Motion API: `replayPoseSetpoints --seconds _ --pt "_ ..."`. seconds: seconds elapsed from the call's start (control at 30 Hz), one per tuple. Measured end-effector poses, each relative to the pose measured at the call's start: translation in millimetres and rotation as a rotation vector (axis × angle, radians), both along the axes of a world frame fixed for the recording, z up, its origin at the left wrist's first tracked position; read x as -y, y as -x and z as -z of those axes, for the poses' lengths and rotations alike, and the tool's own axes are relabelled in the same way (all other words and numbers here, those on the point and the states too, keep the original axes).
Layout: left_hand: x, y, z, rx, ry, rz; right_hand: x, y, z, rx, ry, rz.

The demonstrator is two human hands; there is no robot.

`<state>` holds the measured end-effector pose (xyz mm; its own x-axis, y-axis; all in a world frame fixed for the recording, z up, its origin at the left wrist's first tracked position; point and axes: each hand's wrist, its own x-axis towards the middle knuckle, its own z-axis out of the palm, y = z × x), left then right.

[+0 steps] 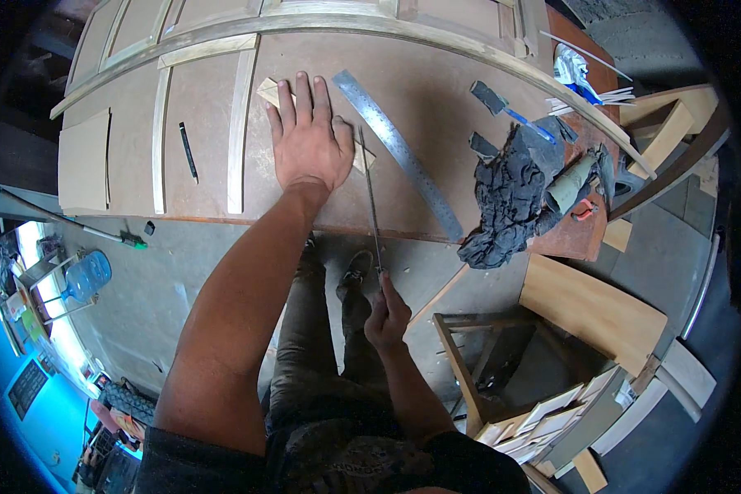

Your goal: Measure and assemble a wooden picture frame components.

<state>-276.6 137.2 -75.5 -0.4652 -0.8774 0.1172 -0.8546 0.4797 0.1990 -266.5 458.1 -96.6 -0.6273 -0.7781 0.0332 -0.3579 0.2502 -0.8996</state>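
My left hand (309, 148) lies flat on a short wooden strip (268, 90), pressing it to the brown tabletop with fingers stretched out. One end of the strip shows past the fingertips, the other beside the wrist; the middle is hidden. My right hand (387, 314) is closed round the handle of a thin-bladed hand saw (371, 198), seen nearly edge-on. Its blade reaches up over the table edge and crosses the strip's end right of my left hand. Whether the teeth are in the wood I cannot tell. A steel ruler (399, 155) lies slanted to the right.
On the tabletop (206, 107), a black pencil (188, 153) lies between two upright strips of a wooden frame (241, 132). Crumpled dark sandpaper (506, 193) and a blue pen (531, 125) lie at right. A wooden stool frame (461, 375) and a board (593, 313) stand below right.
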Motion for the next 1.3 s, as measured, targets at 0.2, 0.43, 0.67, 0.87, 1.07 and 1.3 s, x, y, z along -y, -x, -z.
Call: replayPoseSetpoints --seconds 0.2,0.43,0.67,0.87,1.07,1.3 --pt "-0.3 1.5 -1.0 -0.012 0.008 0.016 63.7 30.6 11.3 -0.132 0.111 -0.034" --pt "-1.1 -0.7 -1.9 -0.031 0.02 0.02 -5.6 -6.5 -9.6 -0.019 0.03 0.015" --pt "2.1 3.0 1.4 -0.042 0.022 0.016 45.0 20.5 9.2 -0.149 -0.026 -0.012" --pt "0.6 -5.4 -1.5 -0.027 0.03 0.013 11.8 -2.6 -6.9 -0.075 0.054 -0.006" --pt "1.8 -0.4 3.5 -0.025 0.03 0.022 45.2 7.9 3.1 -0.099 0.092 0.035" --pt "1.7 -2.8 -1.7 -0.022 0.02 0.015 46.3 0.4 -2.5 -0.062 0.118 0.018"
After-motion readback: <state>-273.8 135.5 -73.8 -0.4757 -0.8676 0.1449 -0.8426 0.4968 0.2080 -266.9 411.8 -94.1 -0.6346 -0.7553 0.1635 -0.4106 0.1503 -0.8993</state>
